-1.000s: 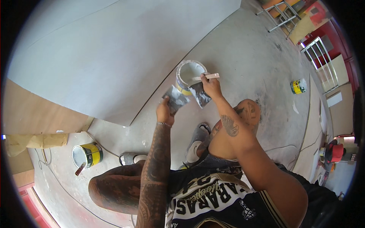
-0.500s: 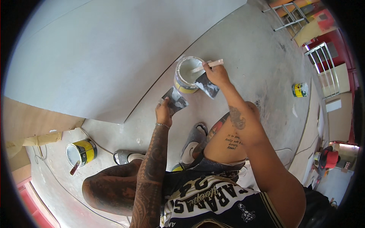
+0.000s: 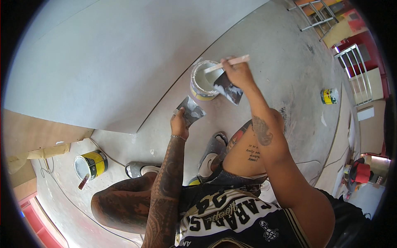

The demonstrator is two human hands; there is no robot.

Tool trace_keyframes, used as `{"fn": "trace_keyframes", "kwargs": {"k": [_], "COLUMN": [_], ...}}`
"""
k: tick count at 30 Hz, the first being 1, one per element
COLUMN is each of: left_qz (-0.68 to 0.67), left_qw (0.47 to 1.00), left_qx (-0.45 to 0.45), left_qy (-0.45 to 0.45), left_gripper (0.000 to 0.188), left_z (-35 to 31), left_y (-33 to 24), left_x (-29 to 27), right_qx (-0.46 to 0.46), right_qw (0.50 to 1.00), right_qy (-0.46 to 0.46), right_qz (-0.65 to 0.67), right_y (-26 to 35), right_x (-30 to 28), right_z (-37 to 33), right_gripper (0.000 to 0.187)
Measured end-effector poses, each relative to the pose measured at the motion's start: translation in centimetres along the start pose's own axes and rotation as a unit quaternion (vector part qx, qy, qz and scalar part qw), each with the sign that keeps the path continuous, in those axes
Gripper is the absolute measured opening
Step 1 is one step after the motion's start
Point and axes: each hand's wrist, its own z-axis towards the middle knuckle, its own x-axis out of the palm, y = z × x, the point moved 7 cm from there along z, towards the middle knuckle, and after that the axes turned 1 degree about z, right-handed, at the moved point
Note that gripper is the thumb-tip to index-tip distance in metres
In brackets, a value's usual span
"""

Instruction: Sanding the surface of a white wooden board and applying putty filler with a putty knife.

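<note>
In front of me on the floor stands a round tub [image 3: 201, 95] of whitish paste with a smeared rim. My right hand [image 3: 240, 75] is closed at its right side, gripping a pale wooden stick [image 3: 216, 67] that slants over the tub's mouth. The same hand also holds a dark flat putty spreader [image 3: 228, 89] streaked with white, hanging beside the tub. Closer to me, my left hand [image 3: 178, 125] pinches a second dark spreader [image 3: 192, 111] with white paste on its blade. How the right fingers divide between stick and spreader is hard to see.
A large pale panel [image 3: 103, 62] fills the upper left, its edge running beside the tub. At lower left stands an open can [image 3: 92, 164] with a brush [image 3: 84, 182], near a cable [image 3: 68, 201]. Another can [image 3: 329, 96] stands at right, and a ladder [image 3: 317, 16] farther off.
My right hand has risen slightly, and the wooden stick has been lifted and turned flatter above the tub's mouth. My left hand has stayed nearly in place with its spreader.
</note>
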Motion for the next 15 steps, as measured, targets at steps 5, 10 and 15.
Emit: {"fn": "trace_keyframes", "kwargs": {"k": [5,10,15], "left_qz": [0.003,-0.010,-0.029], "left_qw": [1.000,1.000,0.999], "left_qx": [-0.009,0.000,-0.007], "left_qy": [-0.029,-0.027,-0.029], "left_gripper": [0.031,0.031,0.034], "left_z": [0.1,0.2,1.1], "left_y": [0.5,-0.2,1.3], "left_x": [-0.7,-1.4,-0.4], "right_qx": [0.019,0.069,-0.056], "right_qw": [0.989,0.989,0.977], "right_qy": [0.114,0.127,0.134], "right_qz": [-0.087,-0.041,-0.156], "right_y": [-1.8,3.7,-3.0], "right_x": [3.8,-2.4,3.2], "right_z": [-2.1,-0.6,-1.1], "right_gripper": [0.040,0.031,0.046]}}
